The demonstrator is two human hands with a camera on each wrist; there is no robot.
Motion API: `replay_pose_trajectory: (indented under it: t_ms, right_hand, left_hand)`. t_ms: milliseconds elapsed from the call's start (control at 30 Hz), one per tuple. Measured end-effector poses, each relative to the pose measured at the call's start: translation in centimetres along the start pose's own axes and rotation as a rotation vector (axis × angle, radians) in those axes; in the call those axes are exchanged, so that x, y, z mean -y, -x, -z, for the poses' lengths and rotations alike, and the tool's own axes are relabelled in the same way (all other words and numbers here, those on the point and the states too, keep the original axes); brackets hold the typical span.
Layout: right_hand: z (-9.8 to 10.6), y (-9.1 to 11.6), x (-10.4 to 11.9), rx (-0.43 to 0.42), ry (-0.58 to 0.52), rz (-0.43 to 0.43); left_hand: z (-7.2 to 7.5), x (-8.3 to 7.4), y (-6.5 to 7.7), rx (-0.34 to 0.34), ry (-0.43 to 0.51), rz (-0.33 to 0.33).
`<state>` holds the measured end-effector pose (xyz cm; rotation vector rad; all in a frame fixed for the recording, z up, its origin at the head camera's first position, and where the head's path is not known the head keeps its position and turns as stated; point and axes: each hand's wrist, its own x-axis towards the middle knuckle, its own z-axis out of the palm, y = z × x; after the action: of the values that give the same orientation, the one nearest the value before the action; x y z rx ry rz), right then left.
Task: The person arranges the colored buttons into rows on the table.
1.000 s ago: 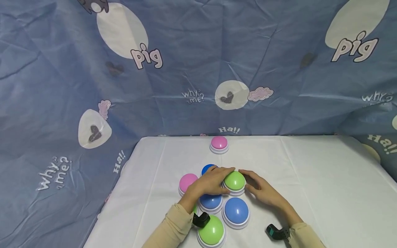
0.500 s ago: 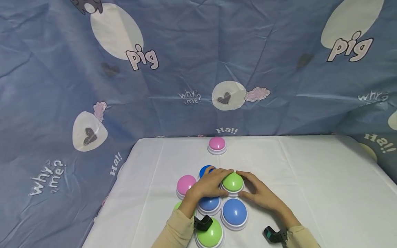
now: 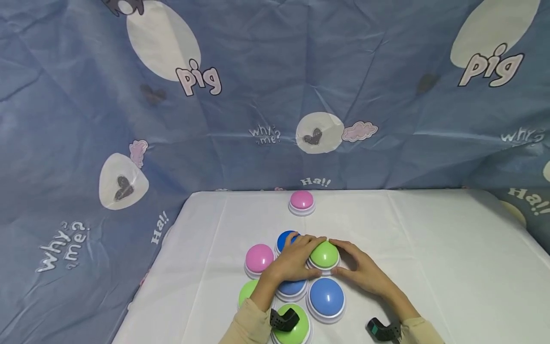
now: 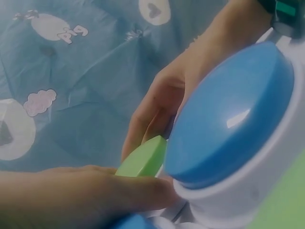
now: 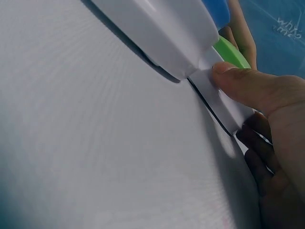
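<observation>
A green-domed push button (image 3: 324, 254) on a round white base sits between both hands. My left hand (image 3: 294, 262) holds its left side, fingers at the far rim and thumb at the near edge. From the other side my right hand (image 3: 363, 268) grips it. In the right wrist view the right thumb (image 5: 238, 86) presses the white base while the fingers curl round beyond it. Just in front stands a blue button (image 3: 327, 297). Under the left hand another blue button (image 3: 292, 288) is partly hidden, and the left fingers overlap a third blue one (image 3: 284, 240).
A pink button (image 3: 259, 258) stands left of the left hand. Two more green buttons, one at left (image 3: 247, 290) and one in front (image 3: 296, 332), are partly covered by the left arm. Another pink button (image 3: 301, 201) stands near the table's far edge. A patterned blue cloth (image 3: 240, 157) hangs behind.
My right hand has closed in leftward, its thumb coming onto the near edge of the green button. The left forearm has shifted slightly right, uncovering more of the left green button.
</observation>
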<state>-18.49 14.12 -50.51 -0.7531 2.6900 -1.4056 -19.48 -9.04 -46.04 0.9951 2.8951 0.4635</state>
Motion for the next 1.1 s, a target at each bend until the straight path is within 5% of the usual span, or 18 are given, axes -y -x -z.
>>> replay_pose_trajectory:
  t_ms: [600,833,1100]
  right_hand:
    - [-0.9,0.2,-0.8,-0.038,-0.067,0.055]
    - [0.2,-0.7,-0.6,-0.073,-0.091,0.095]
    - [2.2,-1.8,2.5,-0.124,-0.21,0.156]
  left_hand:
    - [-0.8,-0.5,0.5,-0.062,0.053,0.067]
    - [0.8,-0.9,-0.9,-0.056,0.092,0.089]
    - [2.5,0.2,-3.5,-0.012,0.163,0.032]
